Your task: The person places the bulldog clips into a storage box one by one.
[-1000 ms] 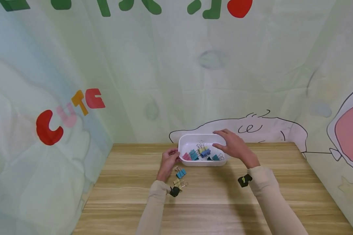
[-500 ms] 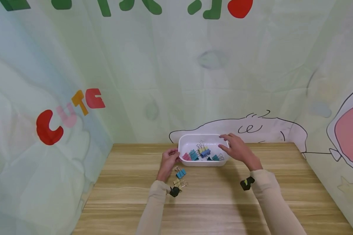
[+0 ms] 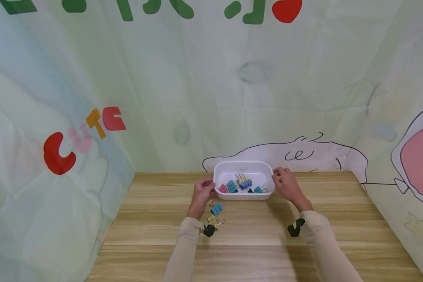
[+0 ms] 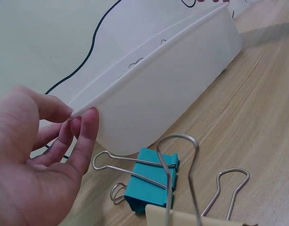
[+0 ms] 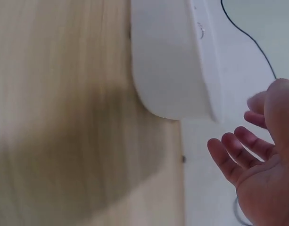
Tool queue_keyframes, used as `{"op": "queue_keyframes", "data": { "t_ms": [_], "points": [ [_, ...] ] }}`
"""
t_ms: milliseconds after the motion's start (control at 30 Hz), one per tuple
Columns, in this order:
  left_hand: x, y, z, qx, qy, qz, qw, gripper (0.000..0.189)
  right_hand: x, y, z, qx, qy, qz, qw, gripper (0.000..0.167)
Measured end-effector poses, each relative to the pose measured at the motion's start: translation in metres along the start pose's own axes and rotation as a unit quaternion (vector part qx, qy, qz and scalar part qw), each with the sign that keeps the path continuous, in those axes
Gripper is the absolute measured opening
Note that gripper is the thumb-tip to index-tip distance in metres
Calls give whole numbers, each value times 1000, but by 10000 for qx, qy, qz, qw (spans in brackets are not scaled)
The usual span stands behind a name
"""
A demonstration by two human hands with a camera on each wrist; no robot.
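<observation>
A white plastic box (image 3: 244, 197) stands at the back of the wooden table with several binder clips inside, among them a pink clip (image 3: 223, 188), a blue clip (image 3: 246, 184) and a teal clip (image 3: 258, 190). My left hand (image 4: 40, 150) pinches the box's left end, thumb at the rim and fingertips below it. At the opposite end is my right hand (image 3: 287, 183), close beside the rim; the right wrist view shows its fingers (image 5: 236, 150) spread apart from the box wall. By my left wrist lie a turquoise binder clip (image 3: 216, 208) and yellow binder clips (image 3: 213, 220).
The wooden table (image 3: 253, 239) ends at a printed cloth backdrop (image 3: 183, 98) right behind the box. Cloth also rises along the left and right sides. A small black device (image 3: 294, 228) is worn on the right wrist, another on the left.
My right hand has moved from over the box's far right corner outward and down to its right end. The left hand keeps its hold, and the clips lie as before.
</observation>
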State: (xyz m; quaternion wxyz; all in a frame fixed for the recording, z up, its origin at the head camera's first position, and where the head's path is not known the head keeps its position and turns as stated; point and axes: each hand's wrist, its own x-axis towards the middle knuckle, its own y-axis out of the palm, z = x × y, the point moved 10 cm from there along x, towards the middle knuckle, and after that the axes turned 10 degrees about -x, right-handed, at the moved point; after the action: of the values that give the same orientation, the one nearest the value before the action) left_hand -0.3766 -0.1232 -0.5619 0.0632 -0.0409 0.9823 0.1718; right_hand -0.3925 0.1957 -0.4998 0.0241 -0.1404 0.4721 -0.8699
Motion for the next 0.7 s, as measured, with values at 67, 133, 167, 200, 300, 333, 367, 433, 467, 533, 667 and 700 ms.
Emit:
{"op": "queue_keyframes", "data": {
  "t_ms": [67,133,167,200,300,333,367,433,467,533,667,700],
  "points": [
    [0,0,1,21,-66,45,10000,36,-2,4,-7,208,127,-86,9997,28],
    [5,-3,6,16,-103,59,9999,36,-4,7,-12,347,228,-169,9990,29],
    [8,-4,10,9,-93,45,9999,36,-5,8,-14,417,272,-201,9986,30],
    [11,-6,14,-18,-88,31,10000,36,-6,9,-16,474,330,-227,9981,31],
    [11,-7,15,-56,-25,-31,10000,35,-8,15,-22,784,650,-192,9946,34],
    [11,-7,15,-58,-4,-45,10000,35,-8,17,-24,943,752,-162,9926,35],
    [11,-7,15,-54,18,-56,10000,35,-9,20,-26,1127,891,-118,9896,36],
    [10,-7,14,-49,36,-88,9999,35,-11,24,-30,1533,1203,-37,9808,38],
    [9,-6,14,-43,44,-95,9999,34,-12,26,-32,1716,1360,0,9757,39],
    [9,-6,14,-28,61,-112,9999,34,-14,31,-35,2114,1664,105,9631,42],
    [10,-7,14,-26,63,-162,9998,32,-18,37,-40,2767,2167,329,9356,48],
    [10,-7,14,-23,69,-166,9998,32,-19,38,-41,2938,2242,392,9284,51]
  ]
}}
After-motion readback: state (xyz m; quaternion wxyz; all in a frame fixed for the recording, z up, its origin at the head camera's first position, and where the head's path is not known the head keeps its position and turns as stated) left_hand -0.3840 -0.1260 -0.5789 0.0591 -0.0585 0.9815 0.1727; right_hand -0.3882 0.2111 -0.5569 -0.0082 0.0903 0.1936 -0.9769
